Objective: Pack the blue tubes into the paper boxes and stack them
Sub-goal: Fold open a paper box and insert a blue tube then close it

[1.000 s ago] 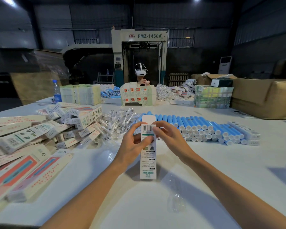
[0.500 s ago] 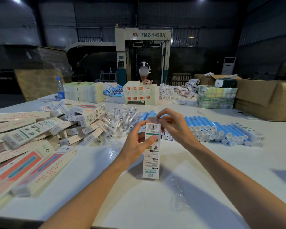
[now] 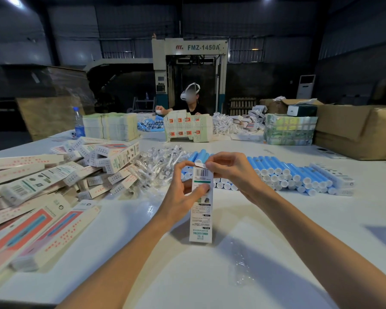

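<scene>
White cardboard fills the middle of my feed: one paper box (image 3: 201,219) stands on end between both hands, barcode uppermost, its lower end down at the table (image 3: 299,230), though I cannot tell whether it rests there. The left hand (image 3: 183,192) grips the upper half of the box, thumb laid across the front face and fingers curled round the left edge. The right hand (image 3: 230,168) has its fingers bent narrow, pinching the top flap (image 3: 200,165) at the box's upper end.

Just beyond the hands, the blue tubes (image 3: 299,175) lie side by side in a long bank running off to the right, white caps facing me. A heap of clear-wrapped pieces (image 3: 156,161) sits left of the tubes. Further left is a loose pile of boxes (image 3: 112,159), and at near left lie larger flat cartons (image 3: 31,230) with red and blue print.

On the far side a second person (image 3: 191,103) sits behind stacked packaging, with a water bottle (image 3: 79,122) at far left and brown shipping cartons (image 3: 354,130) at far right.
</scene>
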Demonstrator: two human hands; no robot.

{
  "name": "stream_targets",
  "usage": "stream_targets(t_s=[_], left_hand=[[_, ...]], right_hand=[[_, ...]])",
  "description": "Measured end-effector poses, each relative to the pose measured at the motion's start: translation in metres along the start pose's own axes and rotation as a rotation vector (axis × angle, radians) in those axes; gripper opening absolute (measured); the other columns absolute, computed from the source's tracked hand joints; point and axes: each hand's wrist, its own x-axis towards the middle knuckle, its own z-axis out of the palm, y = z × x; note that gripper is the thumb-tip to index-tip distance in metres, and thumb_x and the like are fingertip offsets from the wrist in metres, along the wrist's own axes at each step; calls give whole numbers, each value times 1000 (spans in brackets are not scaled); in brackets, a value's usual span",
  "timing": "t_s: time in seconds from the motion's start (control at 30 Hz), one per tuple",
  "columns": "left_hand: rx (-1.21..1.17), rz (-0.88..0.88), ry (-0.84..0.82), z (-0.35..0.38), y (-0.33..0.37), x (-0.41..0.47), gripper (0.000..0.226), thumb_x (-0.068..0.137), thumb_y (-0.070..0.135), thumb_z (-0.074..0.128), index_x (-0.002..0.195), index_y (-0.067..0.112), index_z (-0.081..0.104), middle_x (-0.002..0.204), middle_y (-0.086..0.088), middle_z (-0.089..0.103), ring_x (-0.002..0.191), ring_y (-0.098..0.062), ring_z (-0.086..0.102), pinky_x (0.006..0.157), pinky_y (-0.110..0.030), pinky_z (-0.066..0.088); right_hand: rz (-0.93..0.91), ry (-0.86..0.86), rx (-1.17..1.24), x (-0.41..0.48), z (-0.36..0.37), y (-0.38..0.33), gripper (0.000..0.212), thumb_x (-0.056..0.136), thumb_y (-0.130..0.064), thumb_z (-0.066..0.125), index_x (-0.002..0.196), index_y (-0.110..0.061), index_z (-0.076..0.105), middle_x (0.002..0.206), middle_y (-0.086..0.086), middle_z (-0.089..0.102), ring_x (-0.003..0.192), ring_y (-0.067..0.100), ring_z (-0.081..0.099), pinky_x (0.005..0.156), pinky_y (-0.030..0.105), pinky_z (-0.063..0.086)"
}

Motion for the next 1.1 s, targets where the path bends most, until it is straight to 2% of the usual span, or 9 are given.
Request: stream_targets(t_s=[0.07,0.17,0.3,0.47,0.63,0.93,1.1], left_hand=[[-1,8,-6,-2,-1,0,56,100,11,74,136,35,37,108,-12,80,94,-31,78,81,-42,65],[15,10,-14,-4,-3,1,58,100,15,76,135,39,36,110,-12,80,97,-32,78,85,-46,65],[10,31,-22,-3,-4,1,61,96,21,78,134,43,37,110,-11,80,95,-30,79,80,-38,63],[-20,33,-8,-4,-6,3,65,97,15,78,139,45,37,114,-12,79,100,-34,78,84,-46,65],[-25,33,-27,-2,-5,2,67,98,16,77,146,39,37,116,-11,79,102,-33,78,84,-44,65],[-19,45,-40,-4,-3,3,60,96,20,78,142,40,45,115,-11,78,103,-32,78,85,-45,65],[-31,28,-33,-4,-4,3,56,96,21,78,139,31,44,111,-12,79,98,-31,78,83,-44,63]], right_hand=[[18,-14,-13,2,-1,-3,14,94,-20,77,93,-6,78,95,10,80,89,22,77,76,27,60],[30,-21,-17,6,0,-6,12,95,-18,76,92,-7,79,93,10,80,86,23,78,75,29,61],[27,14,-73,12,-1,-7,9,95,-17,75,95,-8,78,94,7,81,90,25,79,80,39,65],[44,-46,-27,9,-3,-6,10,94,-18,77,96,-9,81,97,10,80,92,25,78,77,28,61],[104,-61,19,9,-8,-5,17,96,-19,76,102,-3,80,101,13,80,97,28,77,82,32,62],[46,-59,-134,8,-7,-13,12,95,-16,77,96,-5,80,97,9,81,95,27,77,86,43,65],[18,-122,-153,-4,-9,-13,17,97,-16,73,110,-8,81,102,2,81,99,19,76,82,28,60]])
